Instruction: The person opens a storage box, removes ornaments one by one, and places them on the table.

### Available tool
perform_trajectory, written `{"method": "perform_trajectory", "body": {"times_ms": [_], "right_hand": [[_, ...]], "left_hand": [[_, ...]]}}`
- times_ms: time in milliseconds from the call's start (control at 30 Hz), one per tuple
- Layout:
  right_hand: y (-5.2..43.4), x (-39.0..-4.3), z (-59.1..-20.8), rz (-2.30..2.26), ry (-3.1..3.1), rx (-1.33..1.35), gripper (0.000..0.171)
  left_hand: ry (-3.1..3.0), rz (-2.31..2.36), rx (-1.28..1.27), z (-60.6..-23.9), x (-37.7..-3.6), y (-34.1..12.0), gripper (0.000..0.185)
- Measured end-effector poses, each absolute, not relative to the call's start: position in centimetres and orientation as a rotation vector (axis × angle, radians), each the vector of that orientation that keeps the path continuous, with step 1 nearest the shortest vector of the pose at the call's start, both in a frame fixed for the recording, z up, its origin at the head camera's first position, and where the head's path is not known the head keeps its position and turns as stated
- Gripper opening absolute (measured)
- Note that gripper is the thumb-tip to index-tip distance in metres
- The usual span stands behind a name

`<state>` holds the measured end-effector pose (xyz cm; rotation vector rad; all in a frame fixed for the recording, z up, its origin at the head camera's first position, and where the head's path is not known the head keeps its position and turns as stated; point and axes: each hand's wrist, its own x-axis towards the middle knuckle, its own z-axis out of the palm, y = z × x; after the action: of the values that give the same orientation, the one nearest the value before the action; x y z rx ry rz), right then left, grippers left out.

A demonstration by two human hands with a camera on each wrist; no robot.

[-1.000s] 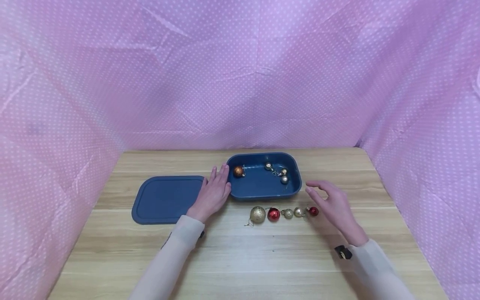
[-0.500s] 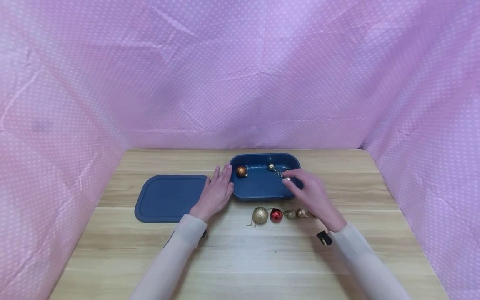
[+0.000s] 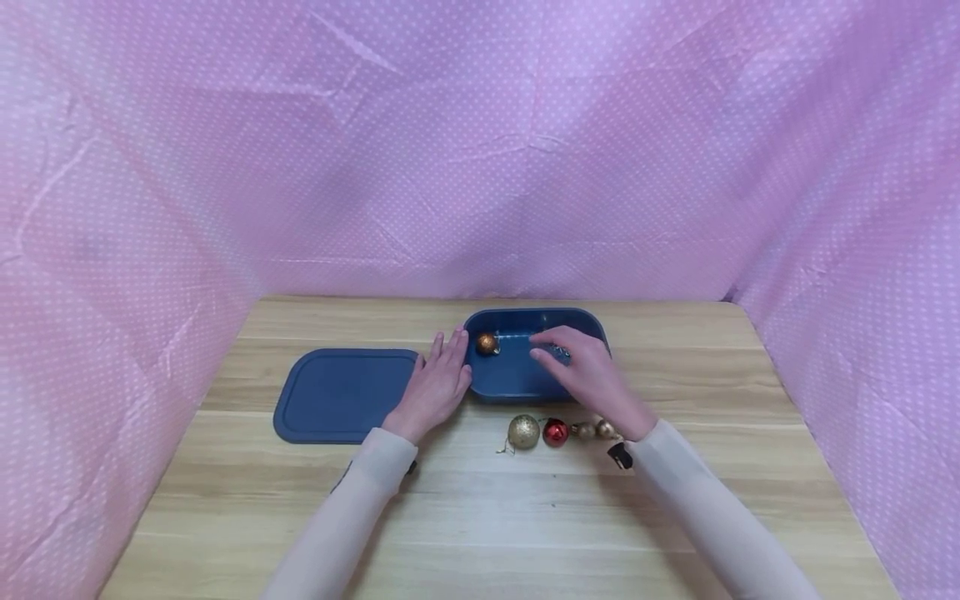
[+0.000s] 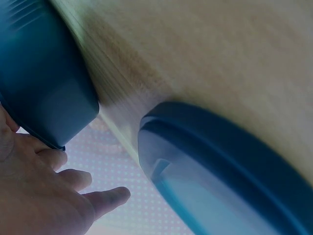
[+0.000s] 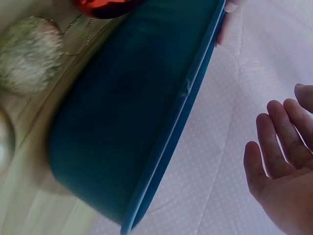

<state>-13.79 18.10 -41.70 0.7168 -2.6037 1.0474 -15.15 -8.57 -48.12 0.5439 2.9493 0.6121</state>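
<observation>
While our left hand rests its straight fingers against the left rim of the blue container, our right hand hangs over its inside, thumb and fingers parted; we see nothing grasped in either. The container sits near the far edge of the bench, roughly midway between the far corners.

We judge the loading partly done: a coppery bauble lies inside at the left end, but the right hand hides much of the rest, so we cannot count it. Four baubles lie outside in a row, along the container's near side: a large gold glitter bauble, a glossy red bauble, a small dull-gold bauble and a smooth pale-gold bauble, beside our right wrist. The flat, round-cornered lid is off, toward the bench's far left corner.

Our container is smooth, deep and rounded; the bench has pale wood grain.
</observation>
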Motion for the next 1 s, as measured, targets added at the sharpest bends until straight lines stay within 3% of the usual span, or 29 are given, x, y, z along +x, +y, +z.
{"method": "perform_trajectory", "body": {"times_ms": [467, 1000], "right_hand": [[15.4, -16.2, -41.8, 1.006, -2.719, 0.816, 0.029], [14.0, -18.7, -43.1, 0.780, -2.942, 1.053, 0.059]], "left_hand": [[2.943, 0.615, 0.527, -48.0, -15.1, -8.5, 0.062], [2.964, 0.608, 0.549, -48.2, -15.0, -8.6, 0.063]]}}
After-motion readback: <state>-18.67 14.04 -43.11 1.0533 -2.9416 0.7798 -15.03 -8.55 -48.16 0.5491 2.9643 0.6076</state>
